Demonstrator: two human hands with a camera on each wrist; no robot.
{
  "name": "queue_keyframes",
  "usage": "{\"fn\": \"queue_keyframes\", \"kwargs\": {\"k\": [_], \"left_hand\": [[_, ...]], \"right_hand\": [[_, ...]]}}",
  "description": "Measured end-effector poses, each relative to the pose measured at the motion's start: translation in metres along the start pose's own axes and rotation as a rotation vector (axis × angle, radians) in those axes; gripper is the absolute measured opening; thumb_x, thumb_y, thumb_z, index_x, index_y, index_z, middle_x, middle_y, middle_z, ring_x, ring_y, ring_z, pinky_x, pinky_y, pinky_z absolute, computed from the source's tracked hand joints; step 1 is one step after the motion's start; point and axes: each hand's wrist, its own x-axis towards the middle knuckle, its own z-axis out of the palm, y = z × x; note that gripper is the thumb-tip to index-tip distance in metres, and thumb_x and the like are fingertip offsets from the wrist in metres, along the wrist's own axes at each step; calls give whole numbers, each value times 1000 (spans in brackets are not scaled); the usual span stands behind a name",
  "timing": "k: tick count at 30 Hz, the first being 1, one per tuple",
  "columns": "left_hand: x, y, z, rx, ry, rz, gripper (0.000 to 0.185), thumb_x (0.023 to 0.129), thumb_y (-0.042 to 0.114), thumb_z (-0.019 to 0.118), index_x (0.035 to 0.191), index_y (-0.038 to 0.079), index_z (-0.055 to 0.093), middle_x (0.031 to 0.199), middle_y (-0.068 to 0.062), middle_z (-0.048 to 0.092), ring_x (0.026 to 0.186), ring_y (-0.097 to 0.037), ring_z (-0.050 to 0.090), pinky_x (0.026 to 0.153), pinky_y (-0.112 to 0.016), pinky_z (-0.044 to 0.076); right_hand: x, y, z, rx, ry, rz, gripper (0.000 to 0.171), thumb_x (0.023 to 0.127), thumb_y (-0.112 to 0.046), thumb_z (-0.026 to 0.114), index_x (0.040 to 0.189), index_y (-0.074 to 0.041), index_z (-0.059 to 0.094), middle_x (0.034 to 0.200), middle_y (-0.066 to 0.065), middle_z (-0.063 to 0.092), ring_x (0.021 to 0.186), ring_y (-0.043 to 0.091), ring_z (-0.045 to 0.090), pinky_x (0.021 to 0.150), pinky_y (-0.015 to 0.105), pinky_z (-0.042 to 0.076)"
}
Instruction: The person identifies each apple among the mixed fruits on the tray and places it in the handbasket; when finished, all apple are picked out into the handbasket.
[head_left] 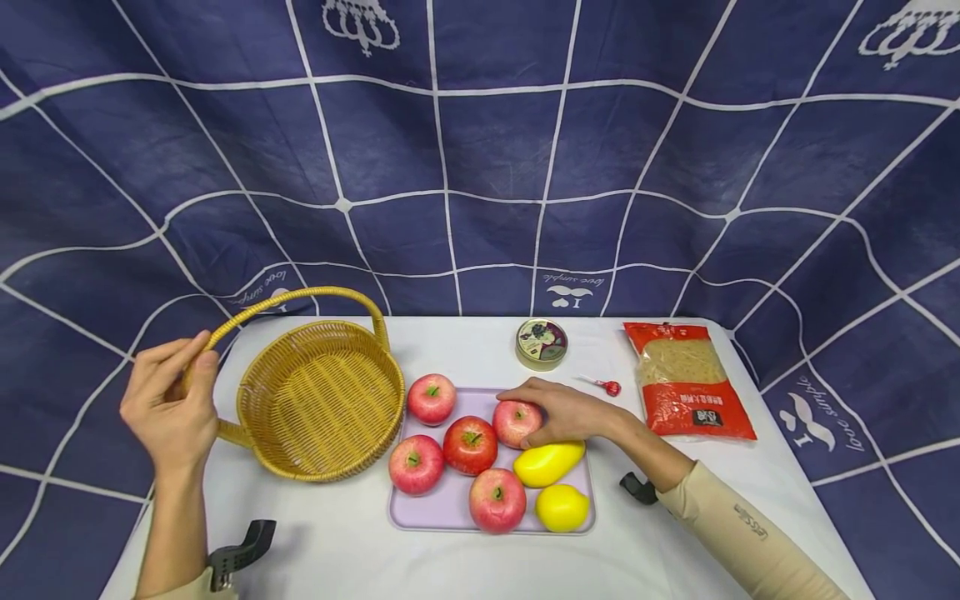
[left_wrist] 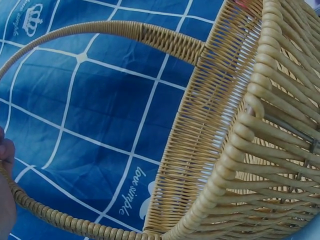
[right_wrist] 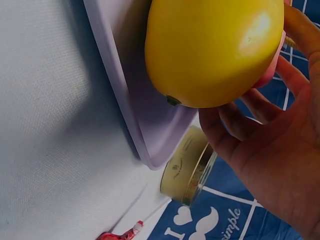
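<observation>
A woven wicker basket point(head_left: 322, 400) stands at the left of the table, with nothing inside. My left hand point(head_left: 168, 408) pinches its arched handle point(head_left: 315, 292) between thumb and fingers; in the left wrist view only a bit of that hand shows at the edge. On the lilac tray point(head_left: 435, 521), my right hand point(head_left: 570, 410) curls its fingers and thumb round a pink-red apple point(head_left: 516, 423) at the back. Just in front of this hand lies a yellow mango point(head_left: 547, 463), which mostly hides the apple in the right wrist view. A lemon point(head_left: 562, 508) lies nearer.
Other apples share the tray, among them a redder apple point(head_left: 470, 445) in the middle. Behind it stands a round tin point(head_left: 542, 344). A red lollipop point(head_left: 612, 388) and a red-and-clear food packet point(head_left: 693, 379) lie to the right. A blue checked cloth point(head_left: 495, 167) hangs behind the table.
</observation>
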Motion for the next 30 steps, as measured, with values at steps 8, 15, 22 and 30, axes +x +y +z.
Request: {"fn": "queue_keyframes", "kwargs": {"k": [8, 15, 22, 30], "left_hand": [[1, -1, 0, 23, 0, 6, 21, 79, -4, 80, 95, -16, 73, 95, -9, 72, 87, -10, 60, 63, -9, 38], [0, -2, -1, 27, -6, 4, 20, 80, -5, 79, 95, -16, 73, 95, -9, 72, 87, -10, 60, 63, -9, 39], [-1, -3, -2, 38, -11, 5, 19, 81, -5, 78, 96, -15, 74, 95, -8, 71, 88, -10, 61, 64, -9, 40], [-1, -4, -3, 43, -18, 5, 19, 81, -5, 78, 96, -15, 73, 95, -8, 71, 88, -10, 61, 64, -9, 40]], "right_hand": [[0, 0, 0, -9, 17, 3, 72, 80, -37, 83, 145, -29, 55, 130, -12, 56, 115, 9, 54, 101, 38, 48], [-1, -1, 0, -36, 39, 9, 71, 79, -39, 83, 144, -30, 56, 129, -12, 56, 112, 9, 55, 99, 38, 50], [1, -7, -8, -95, 94, 5, 72, 76, -42, 83, 142, -32, 57, 126, -11, 55, 108, 9, 55, 95, 37, 50], [5, -15, -17, -91, 117, -14, 72, 77, -43, 83, 143, -32, 56, 127, -10, 55, 109, 11, 54, 95, 39, 50]]}}
